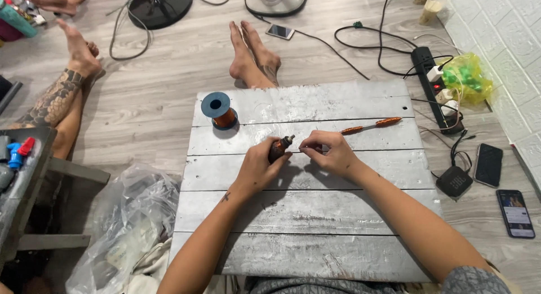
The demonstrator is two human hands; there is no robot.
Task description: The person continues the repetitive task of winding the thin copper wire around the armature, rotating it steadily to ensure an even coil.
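- Near the middle of the grey wooden board (315, 209), a small brown coil piece (277, 149) with a pale tip was clenched in the left hand (258, 169), tip pointing up and to the right.
- Just beside that tip, the right hand (329, 153) had its fingertips pinched together; whether a thin wire ran between them could not be told.
- Behind the right hand, toward the board's far right corner, lay a thin rod (371, 125) with copper windings at both ends, apart from both hands.
- Toward the far left corner stood a spool of copper wire (220, 111) with blue flanges, upright and well apart from the hands.
- Beyond the far edge, the person's own bare feet (252, 56) rested on the wood floor.
- Off the right edge, a power strip (433, 80), a small black speaker (454, 182) and two phones (488, 164) lay on the floor.
- Off the left edge, clear plastic bags (132, 215) were heaped, and another person's tattooed leg (59, 96) stretched out.
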